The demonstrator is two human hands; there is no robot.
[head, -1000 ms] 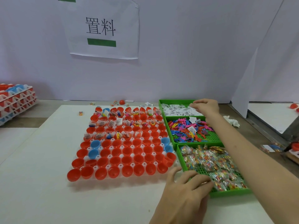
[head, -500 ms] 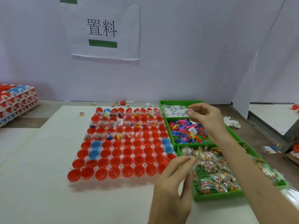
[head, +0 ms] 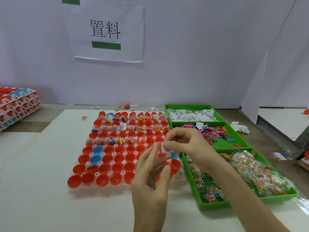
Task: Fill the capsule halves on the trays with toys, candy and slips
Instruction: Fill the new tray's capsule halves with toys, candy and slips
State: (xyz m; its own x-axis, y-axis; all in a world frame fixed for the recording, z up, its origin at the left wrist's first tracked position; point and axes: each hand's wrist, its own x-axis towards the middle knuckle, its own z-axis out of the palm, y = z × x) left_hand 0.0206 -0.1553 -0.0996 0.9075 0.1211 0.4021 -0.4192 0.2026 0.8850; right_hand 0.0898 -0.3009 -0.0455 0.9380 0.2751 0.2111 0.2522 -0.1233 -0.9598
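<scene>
A white board (head: 50, 181) covers the work surface, and on it sits the capsule tray (head: 96, 173), a white grid of red cups with a few blue ones. Over the tray's near right corner the left hand (head: 150, 181) rises with its fingers reaching up to a paper slip (head: 164, 149). Whether they pinch it or only touch its edge I cannot tell. The right hand (head: 185, 146), just above, pinches that slip between thumb and forefinger.

The tray's near rows are bare cups; its far rows hold toys and slips. Right of the tray stand three green bins in a line: candy packets in the nearest (head: 215, 205), coloured toys in the middle one (head: 222, 143), slips in the farthest (head: 190, 106). Further right of the tray lies a crumpled tissue (head: 240, 128).

Behind the tray a loose red cup (head: 126, 106) and stray candy rest on grey tabletop. Far left of the tray is a stack of filled trays (head: 18, 104). Beyond the tray a pale wall (head: 200, 56) closes the room, with a paper sign (head: 107, 30) taped to it, bearing black characters over a green bar.
</scene>
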